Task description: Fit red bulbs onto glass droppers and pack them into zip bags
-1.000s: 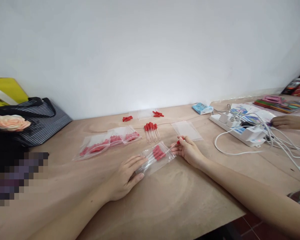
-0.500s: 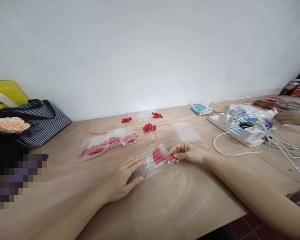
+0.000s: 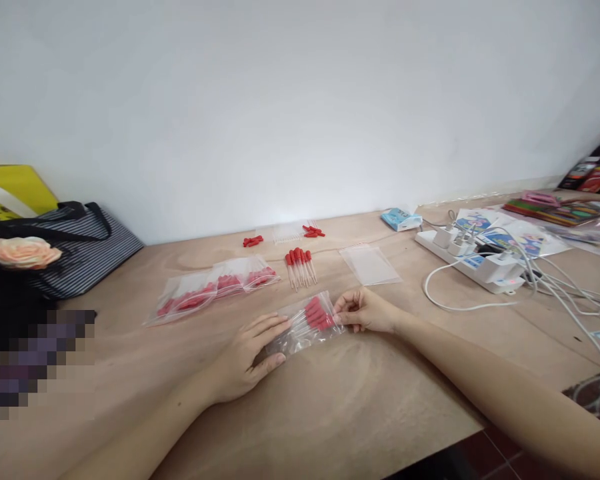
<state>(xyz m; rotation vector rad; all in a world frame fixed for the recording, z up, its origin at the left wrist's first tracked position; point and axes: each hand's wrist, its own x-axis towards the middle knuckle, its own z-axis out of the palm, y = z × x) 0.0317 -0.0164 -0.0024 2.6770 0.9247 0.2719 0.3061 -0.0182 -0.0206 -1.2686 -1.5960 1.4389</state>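
Note:
A clear zip bag (image 3: 305, 327) with several red-topped droppers inside lies on the table between my hands. My left hand (image 3: 253, 353) rests on the bag's left end, fingers and thumb apart. The thumb and forefinger of my right hand (image 3: 363, 312) pinch the bag's right edge, beside the red tops. Just behind the bag lies a row of loose droppers (image 3: 301, 267) with red tops pointing to the wall. Filled bags (image 3: 195, 293) overlap to the left. Flat clear bags (image 3: 371, 265) are stacked at the right.
Small red pieces (image 3: 253, 241) and clear tubes (image 3: 287, 233) lie near the wall. A white power strip (image 3: 473, 263) with cables and a blue packet (image 3: 401, 219) are at the right. A striped bag (image 3: 87, 250) stands at the left. Another person's arm shows at the far right.
The red-topped dropper that my right hand held at the bag's mouth is now inside the bag. The other person's hand at the right has moved back.

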